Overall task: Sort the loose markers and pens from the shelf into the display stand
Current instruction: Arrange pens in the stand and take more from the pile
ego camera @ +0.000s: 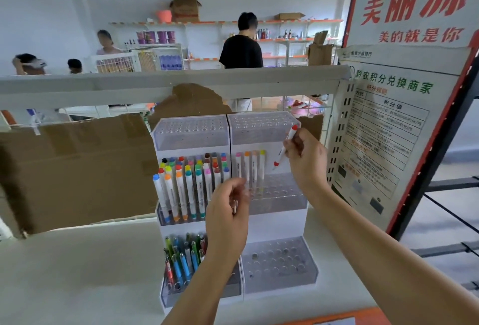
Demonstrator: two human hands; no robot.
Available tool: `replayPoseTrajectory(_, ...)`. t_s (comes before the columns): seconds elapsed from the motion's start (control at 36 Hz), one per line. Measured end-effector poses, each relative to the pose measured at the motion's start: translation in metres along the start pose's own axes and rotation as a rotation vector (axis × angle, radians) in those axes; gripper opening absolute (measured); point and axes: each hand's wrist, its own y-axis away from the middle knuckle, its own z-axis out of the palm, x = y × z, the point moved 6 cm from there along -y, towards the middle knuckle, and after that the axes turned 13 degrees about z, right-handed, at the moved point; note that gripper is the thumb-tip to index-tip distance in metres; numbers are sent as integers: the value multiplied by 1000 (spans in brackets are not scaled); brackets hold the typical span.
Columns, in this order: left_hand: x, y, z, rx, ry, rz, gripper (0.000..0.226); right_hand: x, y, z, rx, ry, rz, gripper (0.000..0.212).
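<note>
On a white shelf [77, 267] stands a white display stand [274, 223] with clear perforated trays, two columns wide and three tiers high. At the middle tier, left column, a dense cluster of white-bodied markers [189, 182] stands upright with caps of many colours. Just to the right, in the middle tier of the right column, four more markers [250, 166] stand in a single row at the back, capped pink, orange, pale peach and yellow; the holes in front of them hold nothing. The bottom left tray holds slimmer pens [181, 260] in green, blue and red, leaning slightly. The top two trays and the bottom right tray [280, 262] show only bare holes.

The right hand [305, 158] is raised in front of the right column, level with the top and middle tiers. Its fingers and thumb pinch a white marker with red caps [285, 147] at both ends, held tilted, upper end toward the top right tray, lower end pointing down toward the row of four. The left hand [228, 210] hovers in front of the seam between the two columns at the middle tier, fingers curled loosely inward; whether it holds anything is blurred and I cannot tell.

Behind the stand, taped brown cardboard [77, 164] lines the back of the shelf. A red-framed sign [414, 13] with Chinese characters leans at the right. Farther back, a person in a black shirt [242, 50] faces shop shelving.
</note>
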Motion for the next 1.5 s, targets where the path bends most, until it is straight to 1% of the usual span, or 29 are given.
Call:
replayPoseTrajectory(0.22,-1,0,0,-6,23,-5,17,6,5,21,-106,118,-11,19)
replayPoseTrajectory(0.33,-1,0,1,-10,22,4,17,5,7,26,-113,176,-3,35)
replayPoseTrajectory(0.42,-1,1,1,-14,30,8,17,9,5,32,-130,267,25,28)
replayPoseTrajectory(0.5,-3,0,-1,-15,25,1,17,11,8,35,-134,326,24,6)
replayPoseTrajectory(0.53,-4,0,-2,-15,25,0,17,12,10,34,-122,313,37,4)
replayPoseTrajectory(0.56,-4,0,-2,-16,26,-1,17,12,11,33,-109,293,57,8)
replayPoseTrajectory(0.61,-6,1,-4,-19,31,-5,17,12,10,33,-101,269,89,5)
replayPoseTrajectory(0.72,-7,2,-5,-40,39,-10,17,16,11,42,-155,329,125,5)
replayPoseTrajectory(0.94,-14,5,-15,-75,47,-31,19,19,20,44,-114,417,144,11)
replayPoseTrajectory(1.06,-16,5,-23,-65,29,-28,19,21,21,46,-139,420,166,5)
replayPoseTrajectory(1.14,-15,11,-28,-75,-8,-37,19,26,28,42,-125,388,163,15)
replayPoseTrajectory(1.19,-15,16,-32,-70,-30,-46,20,27,35,34,-77,381,133,20)
replayPoseTrajectory(1.28,-14,23,-39,-52,-77,-55,19,21,46,26,-12,407,39,23)
replayPoseTrajectory(1.36,-9,32,-46,-36,-106,-73,18,12,61,25,-25,421,-34,22)
replayPoseTrajectory(1.5,-2,47,-62,-12,-175,-92,15,-8,94,25,-74,352,-166,19)
